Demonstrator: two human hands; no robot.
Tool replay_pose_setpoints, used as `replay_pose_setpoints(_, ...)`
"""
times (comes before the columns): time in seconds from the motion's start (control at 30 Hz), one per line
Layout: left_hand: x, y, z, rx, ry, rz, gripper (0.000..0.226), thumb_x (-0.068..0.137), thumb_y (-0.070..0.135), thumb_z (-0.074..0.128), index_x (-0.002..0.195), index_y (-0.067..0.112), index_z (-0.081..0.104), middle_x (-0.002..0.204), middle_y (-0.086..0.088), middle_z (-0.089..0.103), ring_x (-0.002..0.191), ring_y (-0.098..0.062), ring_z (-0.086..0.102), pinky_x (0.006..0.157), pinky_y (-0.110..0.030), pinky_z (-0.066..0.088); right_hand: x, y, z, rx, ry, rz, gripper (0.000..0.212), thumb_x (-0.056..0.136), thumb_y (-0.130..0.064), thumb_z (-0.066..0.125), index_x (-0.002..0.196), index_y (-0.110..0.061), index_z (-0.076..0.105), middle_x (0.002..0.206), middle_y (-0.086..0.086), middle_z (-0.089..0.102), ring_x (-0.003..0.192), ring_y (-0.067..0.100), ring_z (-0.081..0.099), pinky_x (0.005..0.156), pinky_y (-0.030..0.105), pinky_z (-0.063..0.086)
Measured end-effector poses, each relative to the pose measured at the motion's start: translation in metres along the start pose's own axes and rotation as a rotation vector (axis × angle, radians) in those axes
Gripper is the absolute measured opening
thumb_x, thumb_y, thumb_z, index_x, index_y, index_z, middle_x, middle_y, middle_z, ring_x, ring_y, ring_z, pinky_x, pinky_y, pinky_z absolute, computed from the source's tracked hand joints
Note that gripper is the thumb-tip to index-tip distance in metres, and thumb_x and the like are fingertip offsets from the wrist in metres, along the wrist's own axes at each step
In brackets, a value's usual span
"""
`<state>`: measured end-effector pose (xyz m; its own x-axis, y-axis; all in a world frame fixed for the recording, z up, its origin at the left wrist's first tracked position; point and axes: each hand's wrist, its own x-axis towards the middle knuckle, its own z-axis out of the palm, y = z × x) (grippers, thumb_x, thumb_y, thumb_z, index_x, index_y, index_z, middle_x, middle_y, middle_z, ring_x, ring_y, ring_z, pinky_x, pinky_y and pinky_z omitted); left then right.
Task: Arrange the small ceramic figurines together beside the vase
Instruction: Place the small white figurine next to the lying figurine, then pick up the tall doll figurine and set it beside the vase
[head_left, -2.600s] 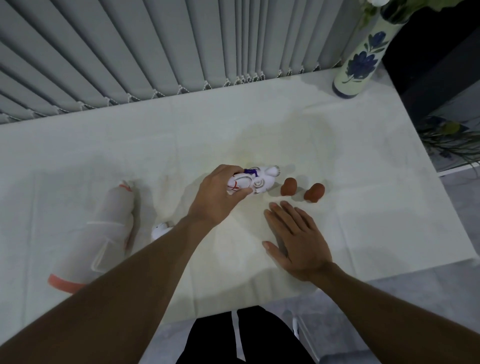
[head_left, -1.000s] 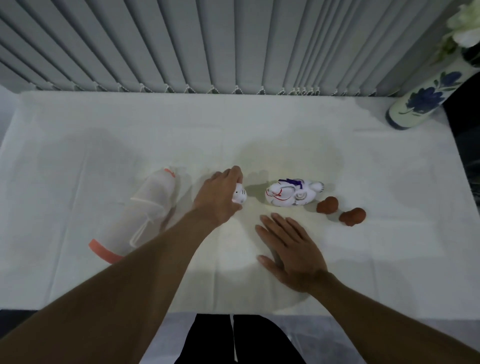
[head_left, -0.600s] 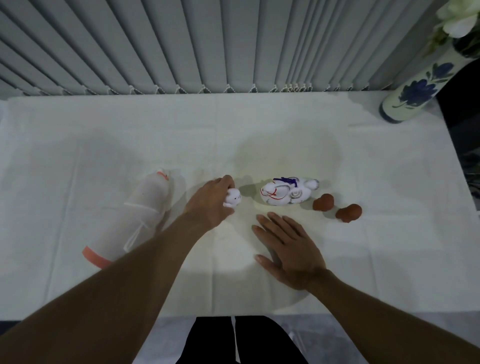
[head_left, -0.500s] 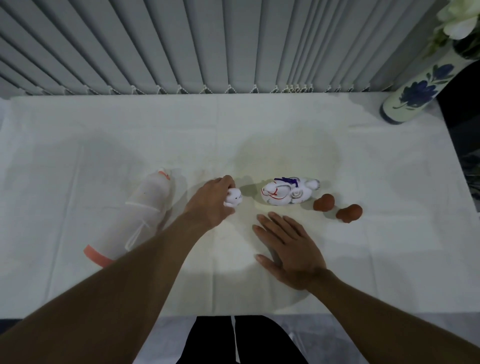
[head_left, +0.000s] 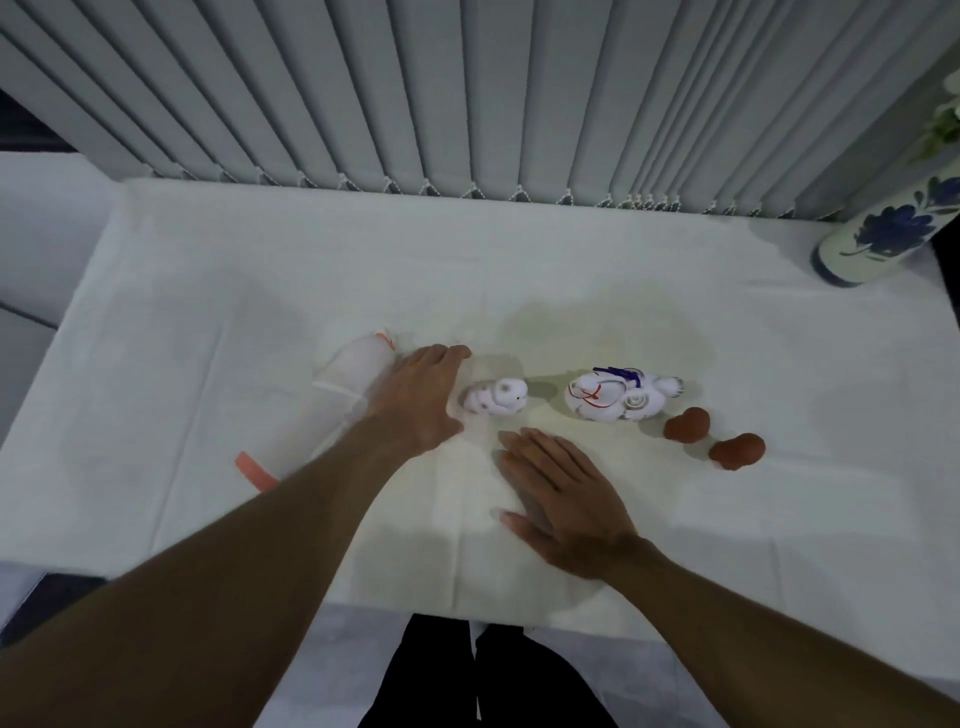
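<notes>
Left hand: fingers loosely spread, holding nothing, fingertips just left of the small white figurine, which sits free on the white tablecloth (contact not resolvable). Right hand: flat, palm down on the cloth, fingers extended, empty, near side of the figurines. Right of the small one: larger white figurine with red and blue markings, then two brown figurines; vase far right, well apart; white mesh sleeve at left.
</notes>
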<state>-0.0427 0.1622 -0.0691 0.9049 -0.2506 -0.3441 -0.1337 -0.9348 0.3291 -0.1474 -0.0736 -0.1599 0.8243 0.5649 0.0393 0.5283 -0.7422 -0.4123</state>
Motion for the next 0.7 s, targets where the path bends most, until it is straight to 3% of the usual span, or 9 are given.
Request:
replay_pose_setpoints(0.07, -0.012, -0.011, -0.008, 0.111, 0.065, -0.01, 0.087, 0.073, 0.03, 0.082, 0.147, 0.017, 0.038, 0.146, -0.005, 0.048, 0.14, -0.025, 0.04, 0.116, -0.036, 0.03, 0.016, -0.016, 0.003, 0.004, -0.008, -0.055, 0.065, 0.105, -0.056, 0.049, 0.155, -0.015, 0.046, 0.167, 0.005, 0.038, 0.157, 0.023, 0.031, 0.128, 0.043, 0.026)
replay_pose_setpoints(0.17, -0.029, -0.026, -0.015, 0.285, 0.152, -0.14, 0.099, 0.071, 0.044, 0.081, 0.15, 0.014, 0.03, 0.152, -0.009, 0.039, 0.147, -0.032, 0.028, 0.123, -0.042, 0.02, 0.038, -0.035, 0.009, 0.016, -0.043, -0.084, 0.066, 0.104, -0.057, 0.047, 0.157, -0.018, 0.042, 0.168, 0.002, 0.035, 0.157, 0.022, 0.029, 0.13, 0.035, 0.014)
replay_pose_setpoints(0.27, -0.046, -0.042, -0.013, 0.356, 0.053, -0.395, 0.12, 0.066, 0.062, 0.077, 0.154, 0.014, 0.011, 0.158, -0.014, 0.023, 0.15, -0.044, 0.015, 0.123, -0.056, 0.013, 0.042, -0.044, 0.017, 0.005, -0.122, -0.102, 0.07, 0.102, -0.058, 0.05, 0.159, -0.019, 0.04, 0.171, 0.0, 0.028, 0.159, 0.022, 0.023, 0.13, 0.035, 0.011)
replay_pose_setpoints(0.3, -0.053, -0.054, -0.005, 0.33, -0.016, -0.494, 0.126, 0.064, 0.064, 0.077, 0.155, 0.015, 0.005, 0.158, -0.016, 0.021, 0.149, -0.046, 0.016, 0.12, -0.06, 0.014, 0.044, -0.047, 0.027, -0.013, -0.17, -0.124, 0.071, 0.102, -0.059, 0.048, 0.16, -0.019, 0.038, 0.172, 0.0, 0.024, 0.16, 0.022, 0.02, 0.131, 0.038, 0.013)
replay_pose_setpoints(0.37, -0.059, -0.06, 0.007, 0.261, -0.06, -0.578, 0.127, 0.063, 0.06, 0.08, 0.153, 0.018, 0.001, 0.148, -0.017, 0.034, 0.137, -0.045, 0.037, 0.111, -0.063, 0.029, 0.038, -0.046, 0.037, -0.05, -0.199, -0.122, 0.072, 0.103, -0.061, 0.043, 0.162, -0.021, 0.033, 0.174, -0.001, 0.019, 0.161, 0.022, 0.015, 0.13, 0.043, 0.016)
replay_pose_setpoints(0.43, -0.059, -0.057, 0.008, 0.249, 0.013, -0.569, 0.113, 0.066, 0.049, 0.081, 0.147, 0.018, 0.01, 0.129, -0.014, 0.049, 0.114, -0.037, 0.054, 0.093, -0.053, 0.043, 0.035, -0.044, 0.034, -0.079, -0.181, -0.099, 0.073, 0.103, -0.063, 0.041, 0.163, -0.023, 0.03, 0.174, -0.001, 0.018, 0.162, 0.022, 0.015, 0.129, 0.044, 0.016)
replay_pose_setpoints(0.53, -0.053, -0.061, -0.001, 0.223, 0.109, -0.549, 0.097, 0.067, 0.047, 0.082, 0.138, 0.017, 0.024, 0.118, -0.012, 0.054, 0.104, -0.034, 0.057, 0.082, -0.046, 0.045, 0.04, -0.044, 0.03, -0.077, -0.175, -0.094, 0.072, 0.103, -0.064, 0.039, 0.164, -0.026, 0.028, 0.175, -0.003, 0.017, 0.162, 0.021, 0.012, 0.13, 0.043, 0.014)
replay_pose_setpoints(0.7, -0.051, -0.061, -0.015, 0.038, 0.215, -0.536, 0.1, 0.059, 0.052, 0.084, 0.136, 0.017, 0.029, 0.118, -0.01, 0.055, 0.105, -0.036, 0.057, 0.08, -0.045, 0.042, 0.041, -0.043, 0.031, -0.074, -0.181, -0.09, 0.072, 0.104, -0.064, 0.038, 0.164, -0.026, 0.028, 0.175, -0.004, 0.016, 0.162, 0.02, 0.011, 0.129, 0.044, 0.015)
